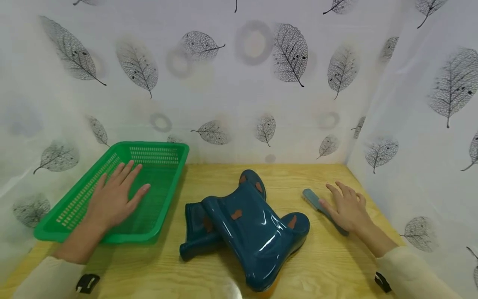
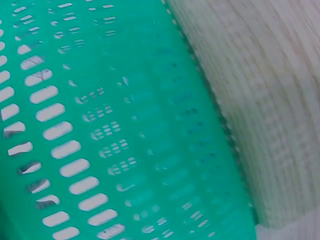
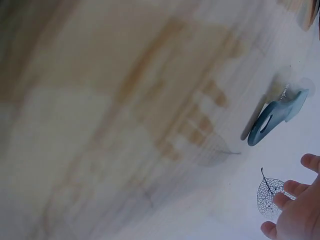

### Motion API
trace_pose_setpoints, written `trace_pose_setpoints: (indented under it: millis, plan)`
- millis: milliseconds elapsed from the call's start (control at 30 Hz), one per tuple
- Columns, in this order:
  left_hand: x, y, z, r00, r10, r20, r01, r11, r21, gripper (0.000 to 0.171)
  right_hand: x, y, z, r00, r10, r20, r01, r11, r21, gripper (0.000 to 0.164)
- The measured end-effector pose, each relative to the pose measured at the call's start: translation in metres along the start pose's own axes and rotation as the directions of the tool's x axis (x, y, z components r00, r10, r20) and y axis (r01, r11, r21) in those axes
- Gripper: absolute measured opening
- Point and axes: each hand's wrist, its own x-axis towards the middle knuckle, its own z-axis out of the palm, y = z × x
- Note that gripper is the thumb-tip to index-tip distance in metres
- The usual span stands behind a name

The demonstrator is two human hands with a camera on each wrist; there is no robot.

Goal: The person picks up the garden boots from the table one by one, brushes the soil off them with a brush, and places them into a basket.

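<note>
My left hand [image 1: 112, 201] is spread flat above a green plastic basket [image 1: 172, 195], fingers pointing away and holding nothing. The left wrist view shows the basket's slotted wall [image 2: 140, 100] but none of the hand. Beside a blue-grey brush [image 1: 313, 197] on the table is my right hand [image 1: 349, 209], its fingers loosely bent. In the right wrist view, a gap shows between that hand [image 3: 302, 212] and the brush [image 3: 270, 117]. Between the hands lie two dark blue rubber boots with brown patches, the upper boot [image 1: 254, 224] lying across the lower boot [image 1: 194, 220].
A light wood-grain table [image 1: 328, 265] carries everything. White sheeting [image 1: 224, 95] printed with grey leaves closes off the back and both sides. The basket stands at the table's left, close to the sheeting.
</note>
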Motion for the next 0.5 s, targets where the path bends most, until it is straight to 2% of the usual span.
trace_pose_setpoints:
  millis: [133, 500]
  plan:
    - [0.002, 0.012, -0.001, 1.000, 0.027, -0.012, -0.027, 1.000, -0.002, 0.071, -0.003, 0.002, 0.001, 0.999, -0.002, -0.034, 0.002, 1.000, 0.004, 0.063]
    - [0.000, 0.033, -0.001, 0.998, 0.055, 0.024, -0.055, 0.998, -0.005, 0.073, -0.001, 0.001, 0.007, 0.999, 0.007, 0.041, -0.007, 1.000, -0.002, 0.068]
